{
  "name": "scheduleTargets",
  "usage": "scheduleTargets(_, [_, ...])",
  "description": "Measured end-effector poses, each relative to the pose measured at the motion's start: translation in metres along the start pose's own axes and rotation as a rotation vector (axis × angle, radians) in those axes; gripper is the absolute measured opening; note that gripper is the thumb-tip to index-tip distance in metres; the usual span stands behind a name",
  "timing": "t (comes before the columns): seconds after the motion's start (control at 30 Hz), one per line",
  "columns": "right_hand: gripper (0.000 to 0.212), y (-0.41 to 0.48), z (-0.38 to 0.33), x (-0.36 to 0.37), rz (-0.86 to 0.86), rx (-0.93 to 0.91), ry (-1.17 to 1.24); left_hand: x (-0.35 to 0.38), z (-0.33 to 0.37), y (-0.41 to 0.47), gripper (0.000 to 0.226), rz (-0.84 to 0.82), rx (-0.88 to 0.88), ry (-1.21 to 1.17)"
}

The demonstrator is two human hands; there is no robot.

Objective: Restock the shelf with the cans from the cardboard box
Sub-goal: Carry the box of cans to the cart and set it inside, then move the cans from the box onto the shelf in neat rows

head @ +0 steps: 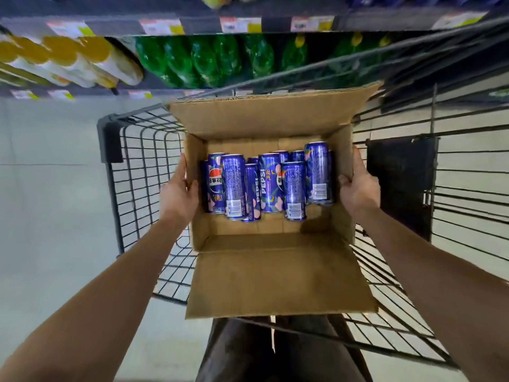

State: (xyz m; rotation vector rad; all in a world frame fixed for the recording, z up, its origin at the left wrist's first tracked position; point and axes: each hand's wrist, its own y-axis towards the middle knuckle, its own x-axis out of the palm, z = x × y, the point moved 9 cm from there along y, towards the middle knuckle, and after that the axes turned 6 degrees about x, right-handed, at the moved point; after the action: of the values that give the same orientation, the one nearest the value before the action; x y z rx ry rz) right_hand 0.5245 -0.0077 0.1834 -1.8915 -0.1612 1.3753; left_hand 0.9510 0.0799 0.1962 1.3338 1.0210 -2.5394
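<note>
An open cardboard box point(275, 277) sits in the middle of the view, its flaps folded outward. Several tall blue Pepsi cans point(264, 186) lie side by side on its bottom, toward the far wall. My left hand point(177, 195) grips the box's left wall, thumb inside. My right hand point(358, 188) grips the right wall the same way. The shelf point(248, 24) with price labels runs across the top of the view.
The box rests inside a black wire shopping cart point(137, 166). Green bottles point(209, 62) and yellow-capped bottles point(82, 62) fill the shelf ahead. Pale floor lies to the left. My dark trousers point(275, 351) show below the box.
</note>
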Motion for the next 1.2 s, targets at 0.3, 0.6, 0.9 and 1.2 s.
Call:
scheduleTargets(0.3, [0.068,0.024,0.017,0.044,0.041,0.026,0.019,0.034,-0.016,0.003,0.069,0.067,-0.011,-0.020])
scheduleTargets(0.6, [0.041,0.027,0.014,0.036,-0.130,0.126,0.109,0.022,-0.018,-0.004,0.052,0.174,-0.187,-0.027])
scheduleTargets(0.9, [0.046,0.008,-0.056,0.007,0.162,-0.243,0.183,0.036,0.068,-0.017,0.062,0.204,0.048,0.064])
scheduleTargets(1.2, [0.081,0.049,-0.055,0.061,-0.076,0.006,0.041,0.073,0.069,-0.010,0.100,0.027,-0.164,0.108])
